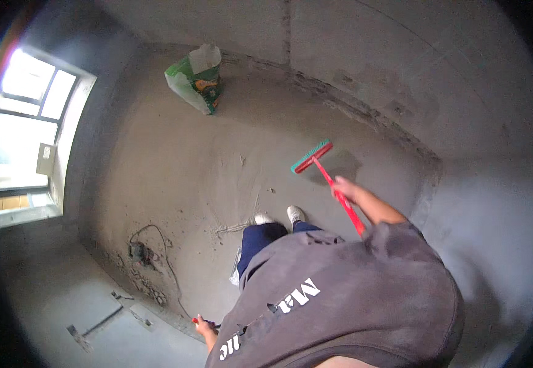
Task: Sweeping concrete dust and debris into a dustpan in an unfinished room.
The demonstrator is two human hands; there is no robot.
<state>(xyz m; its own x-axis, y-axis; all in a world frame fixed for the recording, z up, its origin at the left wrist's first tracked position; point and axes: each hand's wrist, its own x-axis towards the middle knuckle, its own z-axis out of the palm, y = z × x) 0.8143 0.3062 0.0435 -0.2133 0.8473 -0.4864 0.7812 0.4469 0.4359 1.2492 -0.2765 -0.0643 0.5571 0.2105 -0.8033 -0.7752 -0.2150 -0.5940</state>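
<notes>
My right hand [347, 189] is wrapped round the red handle of a push broom [352, 214]. Its red head with green bristles [311, 157] is held out ahead of me, bristles facing away, with a shadow on the floor beside it. At the lower left, my left hand [204, 329] is closed round a small red-and-black thing [195, 320]; most of it is hidden, so its kind cannot be told. A dark cord [169, 264] runs from near this hand to a dark power tool [139, 252] lying on the floor amid rubble.
A green and white bag [197, 80] stands on the dusty concrete floor [156, 153] near the far wall. Crumbled debris [150, 289] lies along the left wall's base, and small bits lie near my shoes [295, 214]. A bright window [30, 126] is on the left.
</notes>
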